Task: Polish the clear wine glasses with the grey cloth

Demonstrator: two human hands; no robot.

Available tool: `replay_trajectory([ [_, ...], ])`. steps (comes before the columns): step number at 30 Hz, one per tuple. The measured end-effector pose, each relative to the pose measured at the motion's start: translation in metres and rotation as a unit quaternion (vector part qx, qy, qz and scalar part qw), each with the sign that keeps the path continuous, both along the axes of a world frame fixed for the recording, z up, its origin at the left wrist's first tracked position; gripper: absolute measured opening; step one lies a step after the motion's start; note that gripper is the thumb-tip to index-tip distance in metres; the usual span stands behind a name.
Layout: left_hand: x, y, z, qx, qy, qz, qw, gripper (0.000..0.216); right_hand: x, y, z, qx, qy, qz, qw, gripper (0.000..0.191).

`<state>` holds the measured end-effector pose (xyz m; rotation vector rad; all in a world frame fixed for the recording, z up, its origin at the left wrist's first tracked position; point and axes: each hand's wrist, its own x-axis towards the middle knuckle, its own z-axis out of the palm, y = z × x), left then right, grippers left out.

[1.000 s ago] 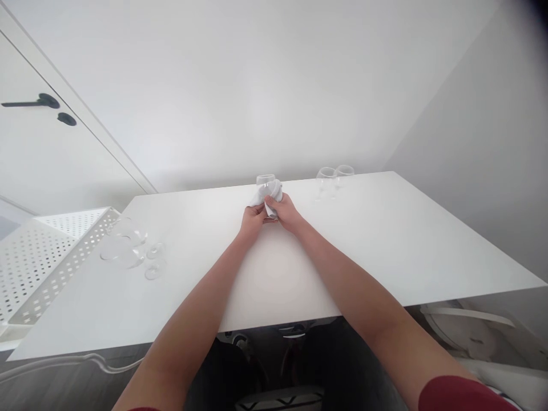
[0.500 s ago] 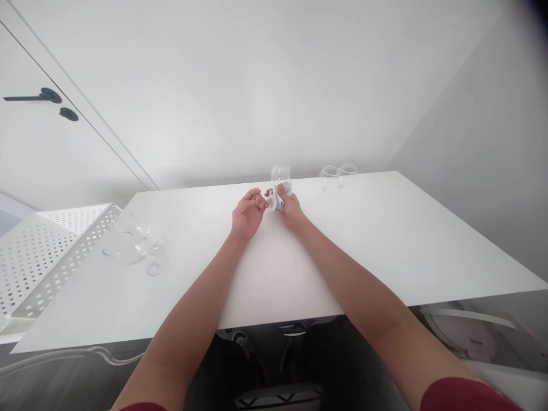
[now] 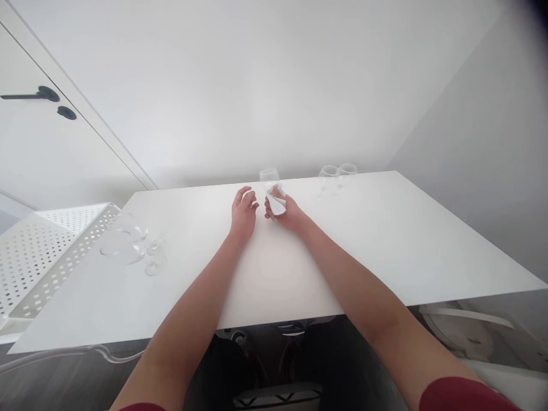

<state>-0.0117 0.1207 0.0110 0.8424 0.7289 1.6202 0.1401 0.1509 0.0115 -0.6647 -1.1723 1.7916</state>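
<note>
My right hand (image 3: 289, 214) is closed on a small white cloth (image 3: 276, 204) at the far middle of the white table (image 3: 385, 240). A clear wine glass (image 3: 269, 176) shows just behind the cloth, between my two hands. Its stem is hidden, and whether my right hand also holds it cannot be told. My left hand (image 3: 243, 210) rests on the table just left of the glass. Its fingers are loosely curled and apart, with nothing in them.
Two clear wine glasses (image 3: 336, 173) stand at the table's back edge to the right. Two more glasses (image 3: 126, 246) lie on their sides at the left, beside a white perforated tray (image 3: 38, 257). A door with a dark handle (image 3: 36, 95) is at far left.
My left hand let go of the cloth and glass and came down onto the table. The glass and cloth shifted right, then back a little to the left, with the cloth bunched in my right hand.
</note>
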Motion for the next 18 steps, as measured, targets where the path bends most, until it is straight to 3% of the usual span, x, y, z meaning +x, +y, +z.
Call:
replay_trajectory([
  [3, 0.0, 0.001, -0.001, 0.02, -0.004, -0.015, 1.0, 0.056, 0.004, -0.006, 0.001, -0.011, -0.04, 0.132, 0.99, 0.056],
  [6, 0.002, -0.001, 0.0, 0.038, 0.005, -0.065, 0.997, 0.065, 0.0, -0.01, 0.0, 0.012, -0.088, 0.17, 0.981, 0.056],
  [9, 0.005, 0.0, 0.0, 0.044, 0.013, -0.02, 0.999, 0.052, -0.009, -0.012, -0.003, 0.109, -0.173, 0.067, 0.977, 0.054],
  [11, 0.006, 0.001, 0.0, 0.05, 0.018, 0.02, 0.998, 0.045, -0.016, -0.012, -0.005, 0.19, -0.25, -0.052, 0.948, 0.049],
  [13, 0.006, 0.002, 0.001, 0.054, 0.015, 0.036, 0.998, 0.042, -0.02, -0.013, -0.007, 0.227, -0.291, -0.121, 0.921, 0.046],
  [15, 0.006, 0.001, 0.002, 0.037, 0.01, 0.033, 0.999, 0.041, -0.021, -0.014, -0.007, 0.196, -0.272, -0.09, 0.938, 0.047],
  [18, 0.006, -0.002, 0.003, -0.012, 0.011, 0.029, 0.999, 0.041, -0.018, -0.016, -0.004, 0.059, -0.172, 0.048, 0.982, 0.054],
])
